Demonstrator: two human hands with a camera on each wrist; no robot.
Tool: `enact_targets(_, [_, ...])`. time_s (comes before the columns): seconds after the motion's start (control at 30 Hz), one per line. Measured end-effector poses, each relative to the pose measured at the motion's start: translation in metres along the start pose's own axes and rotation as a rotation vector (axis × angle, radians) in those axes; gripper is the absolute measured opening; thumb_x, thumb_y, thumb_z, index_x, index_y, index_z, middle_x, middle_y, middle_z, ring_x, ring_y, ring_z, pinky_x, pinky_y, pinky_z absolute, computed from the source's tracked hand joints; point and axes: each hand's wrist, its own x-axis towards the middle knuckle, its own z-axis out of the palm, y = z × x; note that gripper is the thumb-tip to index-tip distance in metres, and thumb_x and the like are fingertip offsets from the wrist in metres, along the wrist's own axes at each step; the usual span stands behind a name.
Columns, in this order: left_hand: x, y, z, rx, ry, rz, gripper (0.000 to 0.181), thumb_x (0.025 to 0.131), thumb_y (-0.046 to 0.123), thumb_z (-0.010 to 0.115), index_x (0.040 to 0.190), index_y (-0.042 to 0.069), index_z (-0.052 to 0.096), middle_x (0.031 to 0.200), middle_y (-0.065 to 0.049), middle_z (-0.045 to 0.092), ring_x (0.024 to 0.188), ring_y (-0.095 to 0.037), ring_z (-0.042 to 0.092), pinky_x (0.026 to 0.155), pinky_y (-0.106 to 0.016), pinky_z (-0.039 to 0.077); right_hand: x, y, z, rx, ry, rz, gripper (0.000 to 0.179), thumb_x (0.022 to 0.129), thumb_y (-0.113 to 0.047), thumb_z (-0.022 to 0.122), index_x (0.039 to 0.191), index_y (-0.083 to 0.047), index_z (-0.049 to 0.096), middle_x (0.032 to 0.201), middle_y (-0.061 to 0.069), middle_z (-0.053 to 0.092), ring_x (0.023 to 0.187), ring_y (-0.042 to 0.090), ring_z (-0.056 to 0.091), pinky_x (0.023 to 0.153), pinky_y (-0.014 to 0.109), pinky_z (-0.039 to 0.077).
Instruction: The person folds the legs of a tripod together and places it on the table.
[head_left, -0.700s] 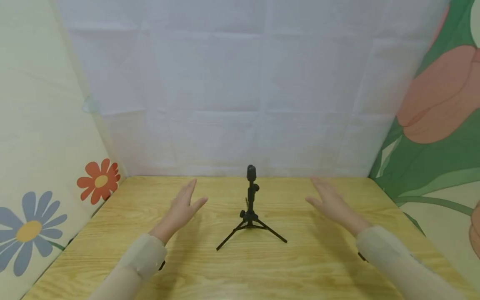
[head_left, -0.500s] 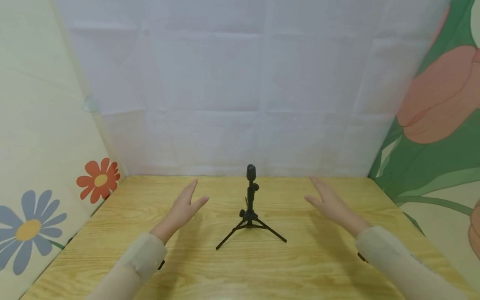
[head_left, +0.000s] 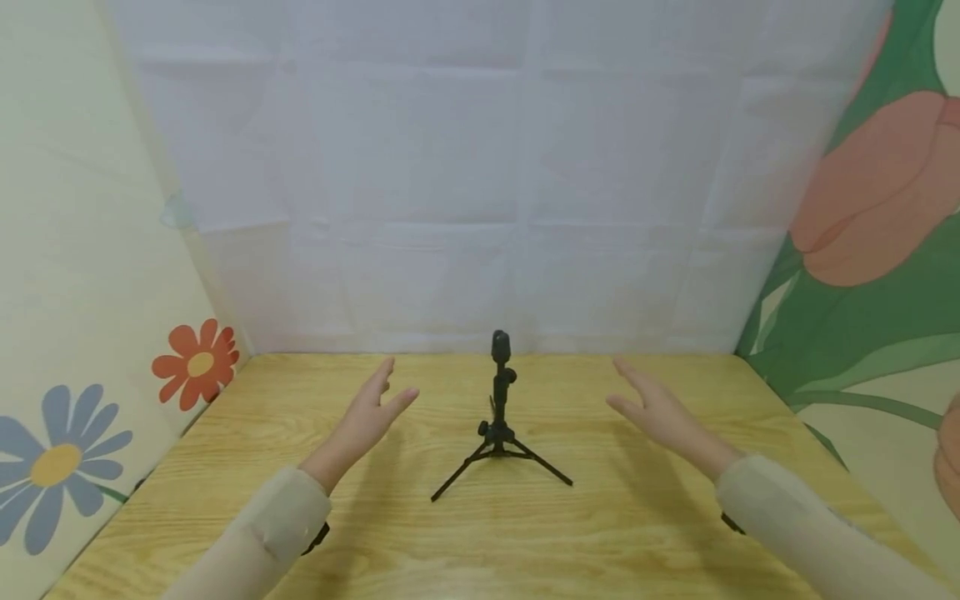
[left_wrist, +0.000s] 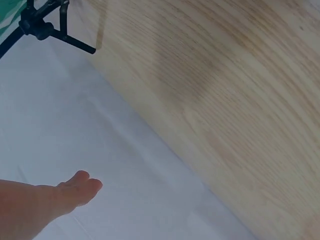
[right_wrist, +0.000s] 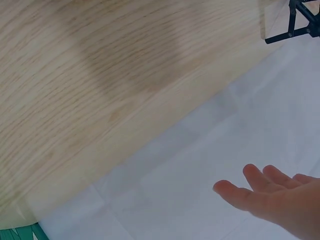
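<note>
A small black tripod stand [head_left: 499, 408] stands upright on the wooden table, its legs spread and a clip-like head on top. To its left, my left hand [head_left: 365, 417] hovers over the table with fingers extended and thumb apart. My right hand [head_left: 660, 412] mirrors it on the other side, fingers also extended. Neither hand touches the stand or holds anything. In the left wrist view part of the tripod stand [left_wrist: 37, 25] shows at the upper left corner. The right wrist view catches one of its legs [right_wrist: 286, 37] at the upper right.
The wooden table [head_left: 495, 542] ends at a white cloth backdrop [head_left: 480, 208]. On the left hangs a cream cloth with flower prints [head_left: 75, 250]; a green and pink floral cloth [head_left: 862, 333] hangs on the right.
Both hands have drifted very slightly inward, toward the stand. The left hand's fingers look a little more spread. The stand remains in place.
</note>
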Motion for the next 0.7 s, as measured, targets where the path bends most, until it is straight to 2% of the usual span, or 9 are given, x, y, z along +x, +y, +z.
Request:
enact_targets(0.17, [0.0, 0.01, 0.006, -0.012, -0.006, 0.028, 0.08, 0.102, 0.038, 0.049, 0.155, 0.001, 0.002, 0.159, -0.024, 0.008, 0.141, -0.047, 0.016, 0.108, -0.063, 0.023, -0.004, -0.002, 0.004, 0.039, 0.022, 0.01, 0.062, 0.1, -0.019, 0.056, 0.147, 0.01, 0.027, 0.143, 0.035, 0.036, 0.125, 0.054, 0.039, 0.1, 0.065, 0.034])
enact_targets(0.33, [-0.002, 0.015, 0.008, -0.022, 0.006, 0.038, 0.074, 0.103, 0.031, 0.05, 0.155, 0.001, 0.007, 0.158, -0.024, 0.013, 0.141, -0.047, 0.019, 0.107, -0.064, 0.025, -0.005, -0.004, 0.01, 0.122, 0.015, 0.01, 0.058, 0.099, -0.016, 0.057, 0.146, 0.009, 0.032, 0.14, 0.035, 0.04, 0.123, 0.054, 0.042, 0.093, 0.062, 0.044])
enact_targets(0.6, [-0.005, 0.026, 0.014, -0.06, 0.01, 0.056, 0.074, 0.102, 0.033, 0.053, 0.156, 0.004, 0.012, 0.157, -0.022, 0.02, 0.141, -0.044, 0.022, 0.106, -0.062, 0.029, -0.007, -0.011, 0.017, 0.21, 0.004, 0.007, 0.056, 0.098, -0.012, 0.059, 0.144, 0.008, 0.036, 0.137, 0.035, 0.044, 0.118, 0.051, 0.049, 0.089, 0.058, 0.048])
enact_targets(0.7, [-0.005, 0.028, 0.015, -0.068, 0.022, 0.06, 0.072, 0.102, 0.031, 0.053, 0.155, 0.004, 0.013, 0.157, -0.022, 0.021, 0.141, -0.043, 0.023, 0.108, -0.062, 0.026, -0.007, -0.015, 0.019, 0.268, -0.008, 0.019, 0.055, 0.097, -0.011, 0.059, 0.144, 0.008, 0.037, 0.137, 0.034, 0.045, 0.117, 0.05, 0.051, 0.091, 0.056, 0.049])
